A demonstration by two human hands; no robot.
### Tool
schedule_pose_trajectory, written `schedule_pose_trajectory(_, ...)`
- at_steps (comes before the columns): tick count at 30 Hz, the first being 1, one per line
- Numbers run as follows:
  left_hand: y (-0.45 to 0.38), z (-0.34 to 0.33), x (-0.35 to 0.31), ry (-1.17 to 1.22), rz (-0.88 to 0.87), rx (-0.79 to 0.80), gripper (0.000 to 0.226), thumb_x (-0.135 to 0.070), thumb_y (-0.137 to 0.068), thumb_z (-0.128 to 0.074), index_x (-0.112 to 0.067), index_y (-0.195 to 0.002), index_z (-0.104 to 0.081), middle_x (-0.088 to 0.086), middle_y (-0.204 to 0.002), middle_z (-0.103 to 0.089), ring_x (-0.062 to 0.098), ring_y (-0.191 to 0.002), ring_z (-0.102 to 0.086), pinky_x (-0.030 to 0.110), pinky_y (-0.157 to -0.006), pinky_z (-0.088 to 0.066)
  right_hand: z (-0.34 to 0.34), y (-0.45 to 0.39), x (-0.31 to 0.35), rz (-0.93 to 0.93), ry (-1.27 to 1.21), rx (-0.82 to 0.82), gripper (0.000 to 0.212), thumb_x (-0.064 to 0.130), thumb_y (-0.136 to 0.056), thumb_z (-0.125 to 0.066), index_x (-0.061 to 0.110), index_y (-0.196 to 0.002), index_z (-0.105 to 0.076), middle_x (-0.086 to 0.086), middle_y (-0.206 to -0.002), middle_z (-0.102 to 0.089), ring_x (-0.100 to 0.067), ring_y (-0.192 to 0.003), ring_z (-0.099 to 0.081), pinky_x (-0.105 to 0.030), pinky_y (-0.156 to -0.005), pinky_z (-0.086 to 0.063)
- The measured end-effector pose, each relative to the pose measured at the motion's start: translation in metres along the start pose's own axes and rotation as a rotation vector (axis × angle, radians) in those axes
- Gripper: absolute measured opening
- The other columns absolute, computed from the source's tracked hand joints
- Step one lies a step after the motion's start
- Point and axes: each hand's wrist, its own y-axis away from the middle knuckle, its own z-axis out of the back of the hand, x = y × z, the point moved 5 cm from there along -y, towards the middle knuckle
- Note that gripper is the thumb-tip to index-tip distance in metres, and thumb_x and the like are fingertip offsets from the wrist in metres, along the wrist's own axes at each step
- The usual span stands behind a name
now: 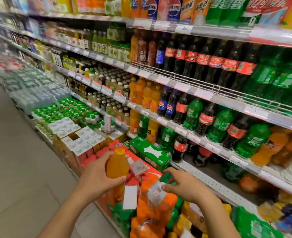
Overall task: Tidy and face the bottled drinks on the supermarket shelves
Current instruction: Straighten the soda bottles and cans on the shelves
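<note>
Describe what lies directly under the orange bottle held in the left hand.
Under the orange bottle, gripped by the left hand, sit shrink-wrapped drink packs in red and orange wrap. The hand and bottle cover what is straight below.

Orange bottle [118, 164] looks like smooth glossy plastic, shelf rail [215, 87] is thin metal wire, green box [150, 152] shiny cardboard.
</note>
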Motion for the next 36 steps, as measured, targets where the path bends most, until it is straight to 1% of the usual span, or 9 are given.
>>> schedule_pose_trajectory(4,-0.019,0.027,0.029,0.017,0.028,-0.017,0.082,-0.072,-0.057,-0.082,-0.045,-0.128,-0.05,-0.023,-0.104,-0.068,-0.005,-0.086,-0.066,0.027,-0.073,-0.058,-0.005,-0.035,0.022,-0.016,-0.01,0.02,0.072,0.061,-0.087,-0.066,0.036,-0.15,-0.042,0.0,-0.133,-0.063,-0.014,-0.113,-0.061,-0.037,-0.097,-0.051)
schedule_pose_trajectory(9,-0.062,0.046,0.063,0.016,0.051,-0.01,0.072,-0.072,-0.058,-0.082,-0.045,-0.117,-0.051,-0.022,-0.097,-0.069,-0.005,-0.08,-0.065,0.016,-0.062,-0.048,0.008,-0.099,0.051,0.022,0.038,-0.011,0.067,0.046,-0.093,-0.07,0.026,-0.151,-0.044,-0.002,-0.144,-0.057,-0.017,-0.122,-0.059,-0.03,-0.096,-0.048)
schedule_pose_trajectory(13,-0.111,0.063,0.093,-0.003,0.091,0.006,0.075,-0.076,-0.053,-0.079,-0.044,-0.115,-0.051,-0.02,-0.094,-0.07,-0.002,-0.078,-0.067,0.027,-0.067,-0.055,0.02,-0.169,0.072,0.037,0.053,-0.028,0.066,0.048,-0.093,-0.068,0.027,-0.151,-0.044,-0.002,-0.144,-0.056,-0.017,-0.115,-0.059,-0.031,-0.096,-0.048)
schedule_pose_trajectory(16,-0.155,0.08,0.111,-0.027,0.107,0.013,0.077,-0.077,-0.052,-0.08,-0.05,-0.117,-0.047,-0.023,-0.096,-0.07,-0.003,-0.079,-0.067,0.031,-0.072,-0.058,0.037,-0.224,0.089,0.051,0.021,-0.062,0.067,0.048,-0.094,-0.067,0.028,-0.152,-0.042,-0.001,-0.15,-0.052,-0.019,-0.128,-0.056,-0.032,-0.102,-0.046)
schedule_pose_trajectory(19,-0.201,0.101,0.124,-0.047,0.119,0.004,0.078,-0.082,-0.05,-0.076,-0.047,-0.114,-0.048,-0.02,-0.093,-0.07,0.001,-0.079,-0.067,0.036,-0.073,-0.058,0.066,-0.277,0.109,0.08,0.019,-0.101,0.068,0.052,-0.094,-0.066,0.027,-0.152,-0.042,0.0,-0.152,-0.051,-0.019,-0.135,-0.051,-0.034,-0.107,-0.044)
schedule_pose_trajectory(23,-0.257,0.126,0.139,-0.081,0.083,-0.058,0.082,-0.086,-0.051,-0.072,-0.05,-0.121,-0.048,-0.023,-0.1,-0.067,-0.001,-0.085,-0.065,0.037,-0.076,-0.057,0.113,-0.343,0.136,0.125,0.015,-0.189,0.062,0.047,-0.095,-0.066,0.024,-0.149,-0.046,0.001,-0.148,-0.053,-0.018,-0.126,-0.055,-0.032,-0.102,-0.045)
schedule_pose_trajectory(28,-0.301,0.144,0.161,-0.058,0.079,-0.107,0.077,-0.079,-0.053,-0.077,-0.048,-0.118,-0.048,-0.022,-0.096,-0.067,0.001,-0.084,-0.064,0.04,-0.073,-0.056,0.152,-0.402,0.164,0.159,0.044,-0.25,0.062,0.043,-0.097,-0.066,0.023,-0.151,-0.043,-0.001,-0.15,-0.05,-0.02,-0.13,-0.052,-0.033,-0.1,-0.042)
schedule_pose_trajectory(32,-0.333,0.152,0.175,-0.029,0.037,-0.146,0.071,-0.066,-0.06,-0.086,-0.063,-0.117,-0.044,-0.033,-0.103,-0.06,-0.002,-0.092,-0.061,0.031,-0.073,-0.051,0.188,-0.466,0.175,0.135,0.119,-0.351,0.074,0.046,-0.094,-0.068,0.024,-0.156,-0.035,-0.002,-0.169,-0.021,-0.023,-0.153,-0.026,-0.041,-0.12,-0.029)
schedule_pose_trajectory(36,-0.363,0.157,0.193,0.054,0.004,-0.187,0.071,-0.058,-0.06,-0.09,-0.059,-0.119,-0.049,-0.036,-0.105,-0.062,-0.009,-0.096,-0.059,0.033,-0.076,-0.05,0.22,-0.529,0.184,0.072,0.082,-0.446,0.082,0.048,-0.092,-0.068,0.019,-0.159,-0.031,-0.005,-0.171,-0.011,-0.029,-0.153,-0.025,-0.045,-0.119,-0.032)
